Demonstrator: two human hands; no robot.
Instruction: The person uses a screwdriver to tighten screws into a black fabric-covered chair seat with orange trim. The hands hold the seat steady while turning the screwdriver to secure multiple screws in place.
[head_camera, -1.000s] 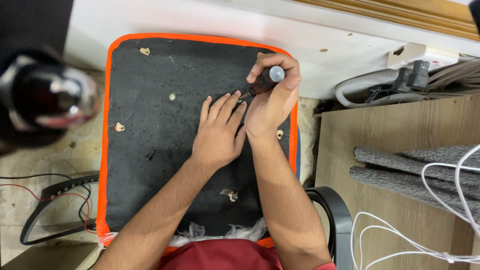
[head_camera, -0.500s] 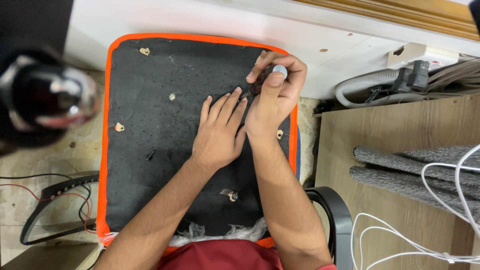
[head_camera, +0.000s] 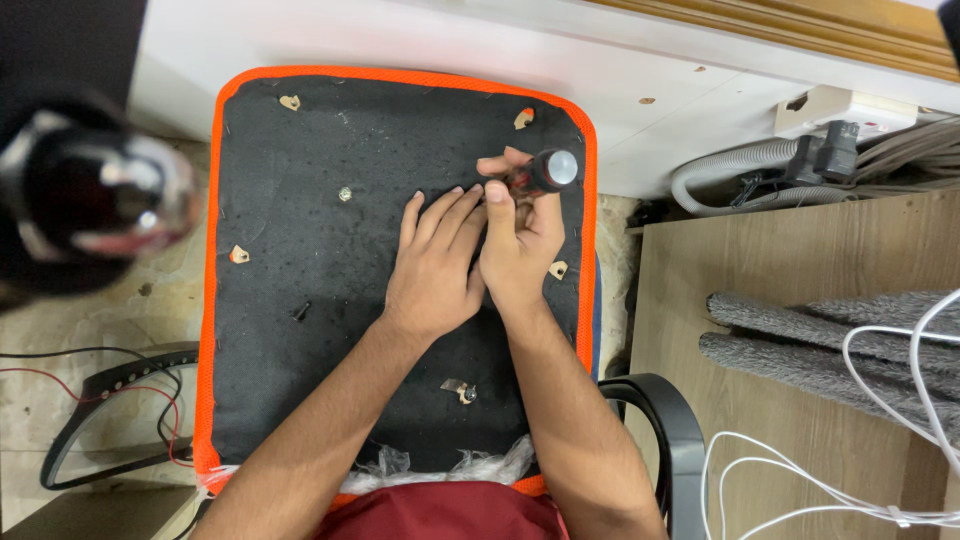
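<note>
An upturned seat cushion (head_camera: 300, 230) lies below me, black underside up with an orange mesh rim. My right hand (head_camera: 517, 235) grips a screwdriver (head_camera: 540, 172) with a dark handle and grey cap, its tip pointing down into the black surface near my left fingertips. My left hand (head_camera: 435, 268) rests flat on the cushion, fingers spread beside the tip. A loose black screw (head_camera: 300, 311) lies to the left. Small mounting holes (head_camera: 344, 193) and torn spots dot the underside.
A blurred dark object with a chrome rim (head_camera: 95, 195) looms at the left. A black chair armrest (head_camera: 665, 430) curves at the lower right. A wooden panel (head_camera: 800, 300) holds grey fabric rolls and white cable. A grey hose and wall socket (head_camera: 830, 125) sit at the upper right.
My right hand shifted its hold on the screwdriver handle and dropped slightly toward me, uncovering the torn hole at the cushion's top right. The left hand stayed flat in place.
</note>
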